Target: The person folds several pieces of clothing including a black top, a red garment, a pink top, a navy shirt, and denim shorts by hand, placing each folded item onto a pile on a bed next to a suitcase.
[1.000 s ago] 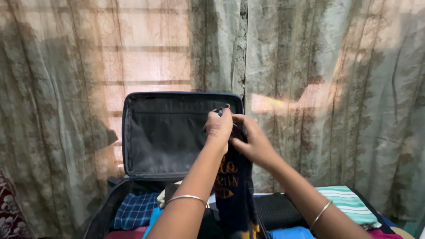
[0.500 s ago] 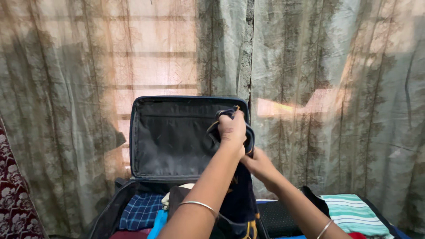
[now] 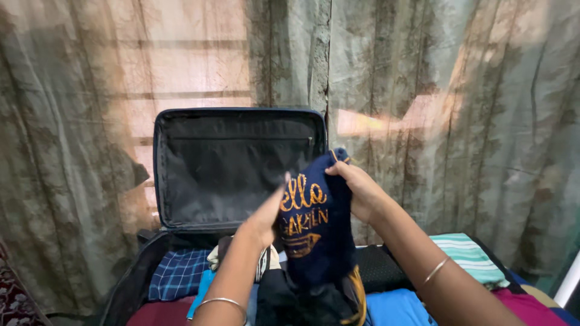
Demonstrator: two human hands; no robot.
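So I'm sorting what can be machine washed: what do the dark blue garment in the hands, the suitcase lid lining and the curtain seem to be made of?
Dark blue garment: soft matte knit, probably cotton, drooping limply; its orange lettering looks printed.
Suitcase lid lining: thin black synthetic weave, faintly shiny, creased, with a zip line.
Curtain: sheer light fabric, likely polyester; daylight and window bars show through.

Hanging across the whole back of the frame: a sheer grey-green curtain (image 3: 459, 108) with a faded leafy print, falling in long creases. Glowing warm orange through it at upper left, a barred window (image 3: 181, 66). Running down the centre top, a rough grey wall edge (image 3: 318, 54). Showing at the lower left corner, a strip of dark red patterned fabric (image 3: 15, 299).
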